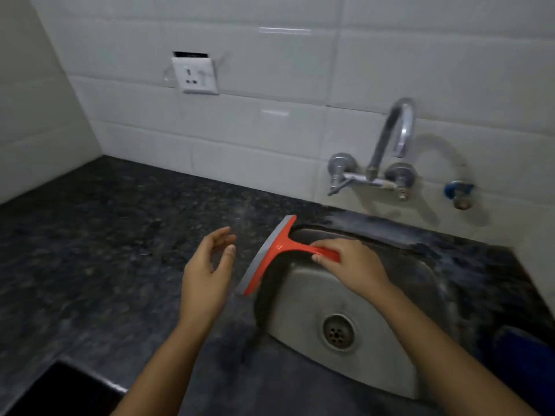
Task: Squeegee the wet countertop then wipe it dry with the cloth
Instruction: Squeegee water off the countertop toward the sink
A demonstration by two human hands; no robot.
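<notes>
The dark speckled desk (105, 250) fills the left and near area; no standing water can be confirmed on it in this dim view. A steel sink (375, 310) is set into its right part. The red squeegee (271, 253) lies across the sink's left rim, blade edge facing left. The right hand (348, 265) has its grip closed around the handle. The left hand (207, 274) hovers nearby, grip open, empty. Judgement: squeegeeing appears in progress; drying remains. A blue object (522, 346) at near right may be the cloth.
</notes>
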